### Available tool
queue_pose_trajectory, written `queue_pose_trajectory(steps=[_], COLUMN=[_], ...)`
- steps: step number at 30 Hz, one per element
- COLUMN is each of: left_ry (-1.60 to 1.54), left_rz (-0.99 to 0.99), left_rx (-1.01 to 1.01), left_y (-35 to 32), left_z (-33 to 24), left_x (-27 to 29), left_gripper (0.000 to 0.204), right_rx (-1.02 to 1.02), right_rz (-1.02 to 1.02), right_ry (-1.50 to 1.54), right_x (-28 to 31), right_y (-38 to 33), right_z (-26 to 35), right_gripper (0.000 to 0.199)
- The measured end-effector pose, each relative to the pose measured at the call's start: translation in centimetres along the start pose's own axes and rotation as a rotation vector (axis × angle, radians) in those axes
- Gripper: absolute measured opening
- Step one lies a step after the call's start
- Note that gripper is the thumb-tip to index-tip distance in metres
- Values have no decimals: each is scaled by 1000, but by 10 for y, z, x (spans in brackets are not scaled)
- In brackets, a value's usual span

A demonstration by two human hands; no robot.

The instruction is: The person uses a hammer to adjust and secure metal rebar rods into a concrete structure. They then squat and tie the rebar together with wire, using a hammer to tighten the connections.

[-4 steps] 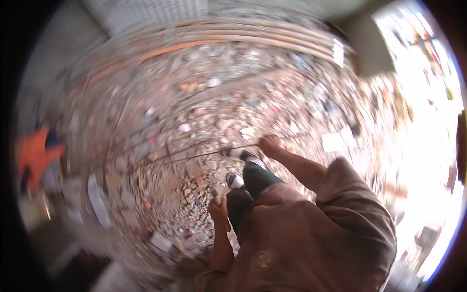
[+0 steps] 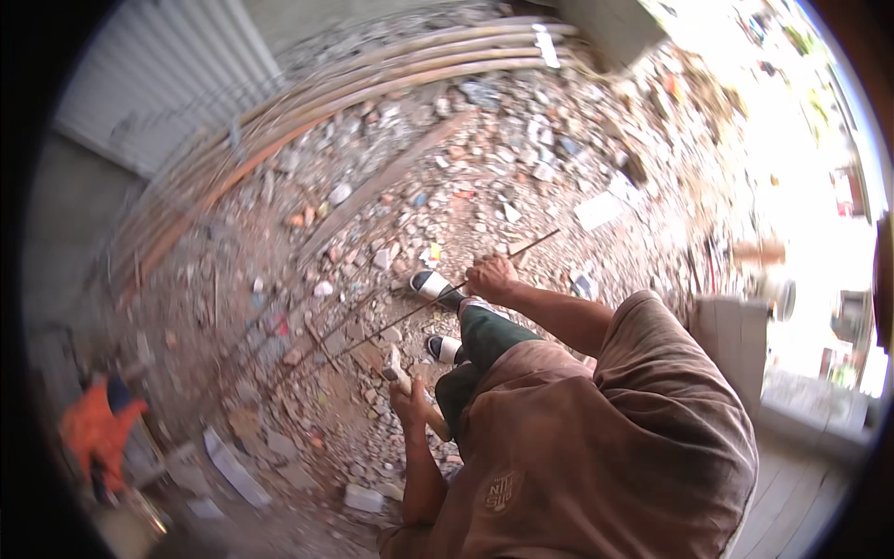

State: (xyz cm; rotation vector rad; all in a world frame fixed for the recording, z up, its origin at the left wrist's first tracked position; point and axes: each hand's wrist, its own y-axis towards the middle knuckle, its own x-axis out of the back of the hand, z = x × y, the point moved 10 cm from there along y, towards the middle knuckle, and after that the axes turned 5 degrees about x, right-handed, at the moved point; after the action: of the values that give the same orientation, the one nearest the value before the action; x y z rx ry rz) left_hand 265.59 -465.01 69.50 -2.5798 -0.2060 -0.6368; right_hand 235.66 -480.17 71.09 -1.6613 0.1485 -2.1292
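My left hand (image 2: 408,402) is closed around a hammer, close under its pale, worn head (image 2: 396,367). The hammer's wooden handle (image 2: 437,425) slants down beside my left leg. Higher up and farther right, my right hand (image 2: 492,278) grips a long thin metal rod (image 2: 424,309) from above. A short end of the rod sticks out past that hand. The rest slopes down to the left over the ground, where its far end blurs into the rubble. My sandalled feet (image 2: 434,285) stand just under the rod.
Broken brick and stone rubble (image 2: 466,200) covers the ground. A plank (image 2: 382,186) lies across it, with long poles (image 2: 410,70) behind. Corrugated sheet (image 2: 177,79) leans at the far left. Orange cloth (image 2: 98,429) is at left, a grey block (image 2: 731,349) at right.
My view has swung right, so the surroundings shift left and a grey block appears at right. The rod's short end now shows beyond my right hand. Both hands keep their grip.
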Motion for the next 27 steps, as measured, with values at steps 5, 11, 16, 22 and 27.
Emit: queue_pose_trajectory(steps=[5, 11, 16, 22, 27], left_ry=[-39, -34, 95, -80, -84], left_rz=[454, 1034, 1040, 977, 1014], left_rx=[-39, 13, -130, -140, -145], left_y=[-21, -123, -155, -190, -257], left_z=[-67, -208, -250, -317, -388], left_x=[-122, -288, -419, -558, -666], left_gripper=[58, 55, 31, 25, 29], right_rx=[4, -37, -17, -283, -492], right_rz=[-44, -218, -348, -631, -442], right_ry=[-76, -123, -80, 450, 936], right_x=[45, 122, 164, 199, 95], right_y=[-148, -243, -325, -444, -471], right_z=[-53, -123, -220, -370, -461], right_gripper=[17, 18, 17, 45, 85])
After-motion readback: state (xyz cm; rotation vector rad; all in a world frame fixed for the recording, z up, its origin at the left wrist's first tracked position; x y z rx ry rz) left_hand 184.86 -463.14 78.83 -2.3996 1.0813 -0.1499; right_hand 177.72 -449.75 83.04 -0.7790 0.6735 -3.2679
